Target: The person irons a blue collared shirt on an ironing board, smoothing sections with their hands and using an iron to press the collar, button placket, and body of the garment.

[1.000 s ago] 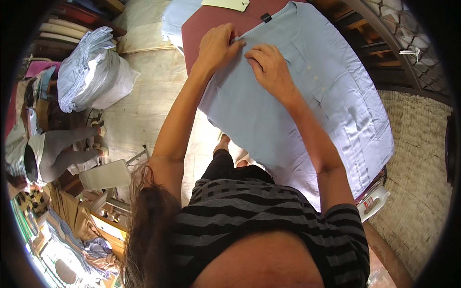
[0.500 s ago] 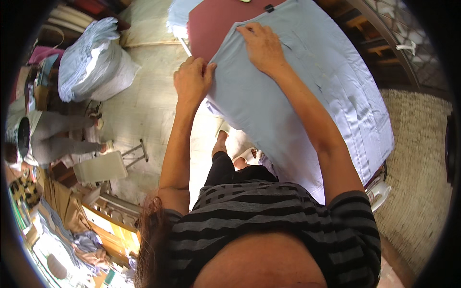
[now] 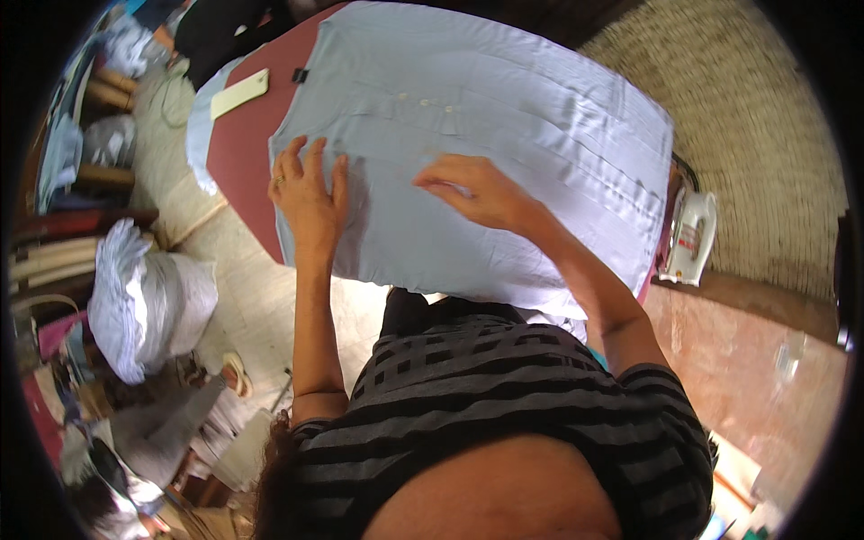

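A light blue buttoned garment (image 3: 396,198) lies spread over a board with a dark red cover (image 3: 247,175). My left hand (image 3: 310,198) rests on the garment close to its left edge, fingers spread, holding nothing. Over the middle of the cloth is my right hand (image 3: 481,191), its fingers bent loosely and a gap showing between thumb and fingers. Nothing shows in it; whether it touches the cloth I cannot tell. A small black tag (image 3: 301,76) sits at the garment's far left edge, and buttons (image 3: 425,103) run across its far part.
A white iron (image 3: 693,236) stands at the board's right end. On the red cover's far left lies a pale flat oblong object (image 3: 240,95). A bulging white sack with blue cloth (image 3: 148,301) stands on the floor at left. Another person's leg (image 3: 180,418) shows at lower left.
Both hands have come off the garment's edge; the left now lies flat on it, the right is over its middle. The garment lies flatter, and the whole view has turned.
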The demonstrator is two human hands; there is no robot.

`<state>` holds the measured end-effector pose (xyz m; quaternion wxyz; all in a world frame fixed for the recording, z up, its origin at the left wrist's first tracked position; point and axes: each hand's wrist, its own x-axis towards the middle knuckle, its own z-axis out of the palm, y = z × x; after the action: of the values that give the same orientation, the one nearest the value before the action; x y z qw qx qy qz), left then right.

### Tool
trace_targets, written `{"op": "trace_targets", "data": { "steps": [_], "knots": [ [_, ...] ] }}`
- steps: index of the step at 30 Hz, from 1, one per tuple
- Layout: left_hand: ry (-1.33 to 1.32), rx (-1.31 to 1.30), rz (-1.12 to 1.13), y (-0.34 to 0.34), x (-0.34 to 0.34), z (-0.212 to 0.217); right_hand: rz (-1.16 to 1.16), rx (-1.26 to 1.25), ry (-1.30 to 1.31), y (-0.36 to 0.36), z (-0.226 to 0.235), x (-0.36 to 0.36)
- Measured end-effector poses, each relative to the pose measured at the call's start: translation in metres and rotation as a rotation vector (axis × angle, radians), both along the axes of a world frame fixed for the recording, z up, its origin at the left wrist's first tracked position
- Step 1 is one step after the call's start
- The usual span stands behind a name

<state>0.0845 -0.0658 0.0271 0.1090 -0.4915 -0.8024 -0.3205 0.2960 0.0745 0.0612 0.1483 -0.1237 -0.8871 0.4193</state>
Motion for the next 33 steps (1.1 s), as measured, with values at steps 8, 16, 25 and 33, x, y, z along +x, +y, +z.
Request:
{"op": "trace_targets", "data": {
  "steps": [8, 16, 25, 33],
  "knots": [
    [-0.054, 0.216, -0.691, 0.11, 0.1, 0.014, -1.029, 0.575, -0.172, 0.059, 0.045, 0.244],
    [0.156, -0.085, -0.668, 0.15, 0.166, -0.028, -1.311, 0.765, -0.742, 0.104, 0.016, 0.407],
    [0.156, -0.127, -0.69, 0.146, 0.16, -0.02, -1.334, 0.022, -0.193, 0.136, 0.005, 0.46],
    [0.104, 0.045, -0.085, 0.138, 0.031, -0.022, -1.202, -0.041, -0.265, 0.116, 0.083, 0.416]
  ]
}}
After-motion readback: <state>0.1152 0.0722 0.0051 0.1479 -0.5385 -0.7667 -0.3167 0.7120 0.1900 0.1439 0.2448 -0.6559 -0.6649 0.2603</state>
